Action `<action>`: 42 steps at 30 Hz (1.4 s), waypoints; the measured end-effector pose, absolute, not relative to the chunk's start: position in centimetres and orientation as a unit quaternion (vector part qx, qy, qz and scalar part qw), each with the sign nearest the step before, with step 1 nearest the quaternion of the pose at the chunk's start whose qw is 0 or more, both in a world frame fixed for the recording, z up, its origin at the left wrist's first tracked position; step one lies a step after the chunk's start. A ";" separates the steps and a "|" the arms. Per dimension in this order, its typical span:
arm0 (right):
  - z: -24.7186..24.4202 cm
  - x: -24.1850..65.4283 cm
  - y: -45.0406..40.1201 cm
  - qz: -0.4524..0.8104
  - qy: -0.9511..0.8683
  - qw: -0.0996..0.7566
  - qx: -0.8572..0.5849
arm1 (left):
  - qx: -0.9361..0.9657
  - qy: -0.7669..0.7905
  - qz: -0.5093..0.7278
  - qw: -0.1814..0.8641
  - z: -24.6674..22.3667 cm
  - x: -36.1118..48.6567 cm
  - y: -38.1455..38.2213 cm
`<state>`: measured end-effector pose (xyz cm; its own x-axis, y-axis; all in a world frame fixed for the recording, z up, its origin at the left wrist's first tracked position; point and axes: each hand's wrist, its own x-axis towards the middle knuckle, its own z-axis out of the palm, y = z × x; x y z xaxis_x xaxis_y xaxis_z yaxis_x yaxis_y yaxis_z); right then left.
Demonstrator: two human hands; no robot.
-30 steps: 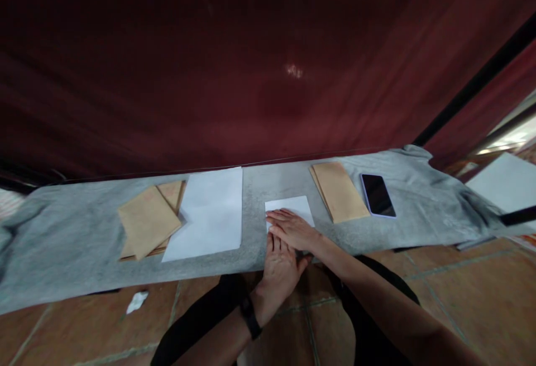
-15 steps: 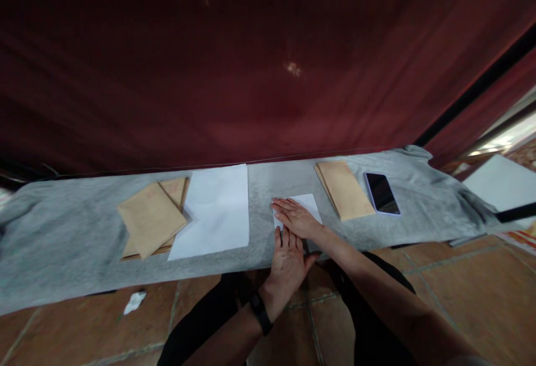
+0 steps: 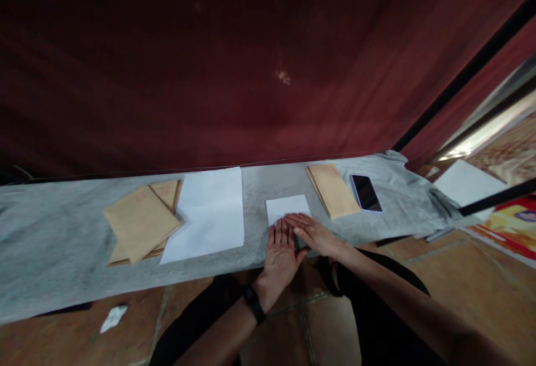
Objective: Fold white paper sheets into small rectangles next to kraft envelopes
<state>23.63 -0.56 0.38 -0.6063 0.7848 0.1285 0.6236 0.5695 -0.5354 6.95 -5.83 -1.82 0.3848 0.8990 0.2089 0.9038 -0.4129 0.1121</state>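
Observation:
A small folded white paper [image 3: 287, 205] lies on the grey cloth near the front edge. My left hand [image 3: 281, 254] rests flat on its near part, fingers pointing forward, a black band on the wrist. Beside it my right hand [image 3: 312, 233] presses on the paper's near right part, fingers stretched toward the left and meeting the left fingertips. Both hands hide the paper's near edge. To the left is a stack of larger white sheets [image 3: 213, 215]. Brown envelopes [image 3: 142, 218] overlap the sheets' left side, and more brown envelopes [image 3: 335, 190] lie right of the folded paper.
A phone [image 3: 367, 193] lies on the grey cloth [image 3: 54, 232] at the right. Behind the narrow surface hangs a dark red curtain [image 3: 234, 76]. A crumpled white scrap [image 3: 113, 318] is on the tiled floor. Black bars cross the right side.
My right hand has slid toward me and right, uncovering the far part of the folded paper. My left hand stays at its near part. The camera view has shifted slightly.

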 end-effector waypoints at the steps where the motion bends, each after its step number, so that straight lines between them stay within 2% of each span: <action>1: 0.1 23.8 -0.5 0.211 -0.872 0.169 -0.408 | -0.833 -0.540 -0.120 0.012 -1.9 7.0 -5.8; 11: -2.4 24.5 2.9 0.072 -0.860 0.168 -0.476 | -0.833 -0.541 -0.111 0.039 -1.9 7.1 -5.6; 20: -2.0 24.7 4.3 0.049 -0.823 0.179 -0.536 | -0.832 -0.542 -0.116 0.033 -1.6 7.1 -5.6; 28: -1.9 24.5 0.0 0.055 -0.895 0.148 -0.417 | -0.833 -0.542 -0.113 0.021 -1.5 6.7 -5.4; 42: -3.8 25.7 0.0 -0.053 -0.820 0.167 -0.544 | -0.808 -0.574 -0.132 0.029 -1.9 5.3 -4.8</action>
